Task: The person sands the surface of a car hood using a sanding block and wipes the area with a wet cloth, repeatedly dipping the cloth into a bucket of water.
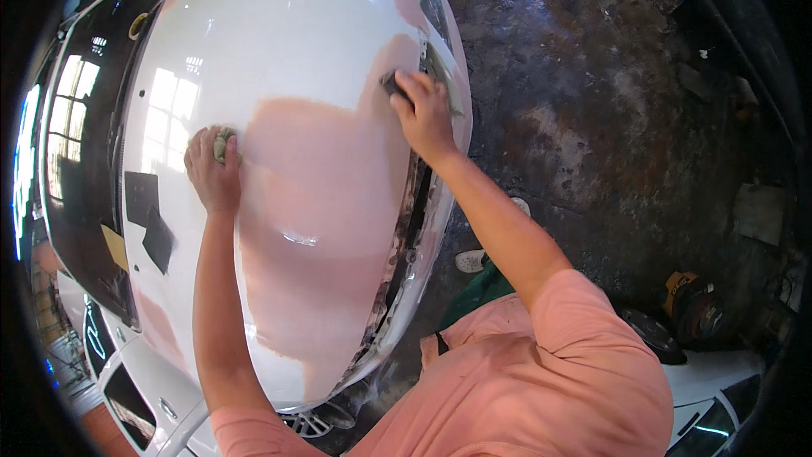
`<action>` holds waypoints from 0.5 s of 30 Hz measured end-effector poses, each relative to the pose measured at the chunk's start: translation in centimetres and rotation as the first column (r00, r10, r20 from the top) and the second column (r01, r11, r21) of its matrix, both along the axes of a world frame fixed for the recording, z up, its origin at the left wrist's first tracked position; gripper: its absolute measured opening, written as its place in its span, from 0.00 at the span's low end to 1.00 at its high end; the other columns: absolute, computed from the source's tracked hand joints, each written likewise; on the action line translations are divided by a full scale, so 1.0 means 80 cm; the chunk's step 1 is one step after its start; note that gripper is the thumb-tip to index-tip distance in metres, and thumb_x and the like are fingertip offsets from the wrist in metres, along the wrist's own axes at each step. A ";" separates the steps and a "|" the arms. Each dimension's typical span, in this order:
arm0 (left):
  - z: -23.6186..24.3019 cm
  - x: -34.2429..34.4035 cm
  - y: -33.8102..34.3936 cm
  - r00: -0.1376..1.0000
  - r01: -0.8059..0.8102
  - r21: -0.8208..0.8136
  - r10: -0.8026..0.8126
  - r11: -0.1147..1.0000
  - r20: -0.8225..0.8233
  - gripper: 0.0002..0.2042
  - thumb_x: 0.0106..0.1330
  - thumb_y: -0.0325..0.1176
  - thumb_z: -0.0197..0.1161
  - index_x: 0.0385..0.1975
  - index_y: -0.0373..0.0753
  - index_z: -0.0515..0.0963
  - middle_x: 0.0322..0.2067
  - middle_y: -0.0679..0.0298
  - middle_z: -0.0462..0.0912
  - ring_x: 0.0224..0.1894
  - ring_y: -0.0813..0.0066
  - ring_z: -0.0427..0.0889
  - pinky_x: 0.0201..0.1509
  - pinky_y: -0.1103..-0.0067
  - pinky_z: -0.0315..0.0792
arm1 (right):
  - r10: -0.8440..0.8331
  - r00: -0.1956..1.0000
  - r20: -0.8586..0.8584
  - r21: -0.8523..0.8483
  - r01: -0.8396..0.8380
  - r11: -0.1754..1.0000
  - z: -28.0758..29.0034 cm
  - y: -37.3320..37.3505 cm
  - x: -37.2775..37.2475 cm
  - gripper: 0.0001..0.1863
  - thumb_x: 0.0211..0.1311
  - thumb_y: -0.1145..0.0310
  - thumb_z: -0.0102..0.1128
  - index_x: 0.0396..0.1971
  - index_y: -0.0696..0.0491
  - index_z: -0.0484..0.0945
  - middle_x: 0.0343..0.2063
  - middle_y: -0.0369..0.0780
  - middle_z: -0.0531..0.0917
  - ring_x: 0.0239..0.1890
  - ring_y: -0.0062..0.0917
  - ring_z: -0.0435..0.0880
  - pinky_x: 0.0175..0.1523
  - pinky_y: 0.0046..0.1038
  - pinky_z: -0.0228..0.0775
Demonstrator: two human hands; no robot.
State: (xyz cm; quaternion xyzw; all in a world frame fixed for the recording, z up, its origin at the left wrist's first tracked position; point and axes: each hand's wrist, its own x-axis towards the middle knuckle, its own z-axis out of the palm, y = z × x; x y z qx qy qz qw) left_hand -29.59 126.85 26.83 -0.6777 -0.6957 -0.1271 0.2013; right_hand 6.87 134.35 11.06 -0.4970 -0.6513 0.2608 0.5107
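The white car hood (271, 42) spreads below me, with a wide dull pink patch (321, 161) across its middle and front. My right hand (427, 117) is closed on a dark sanding pad (392, 85), pressed to the hood near its front edge, at the upper end of the pink area. My left hand (211, 173) rests on the white paint beside the patch, its fingers curled round a crumpled greenish-grey cloth (222, 145). Two dark sheets of sandpaper (140, 196) lie overlapping on the hood towards the windshield.
A yellowish sheet (114, 246) lies at the base of the dark windshield (89, 118). The gap (414, 203) along the hood's front edge is open. At the right are a stained dark floor (558, 101) and a black-and-orange round object (694, 300). Other white cars (144, 372) stand nearby.
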 end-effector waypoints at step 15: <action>-0.004 -0.003 -0.008 0.999 -0.036 0.004 0.036 0.999 -0.002 0.17 0.76 0.43 0.66 0.59 0.42 0.81 0.61 0.54 0.80 0.66 0.49 0.75 0.73 0.58 0.65 | 0.003 0.996 0.086 0.110 -0.013 0.994 -0.003 -0.049 -0.008 0.25 0.67 0.69 0.71 0.64 0.47 0.81 0.60 0.42 0.79 0.56 0.48 0.76 0.62 0.47 0.71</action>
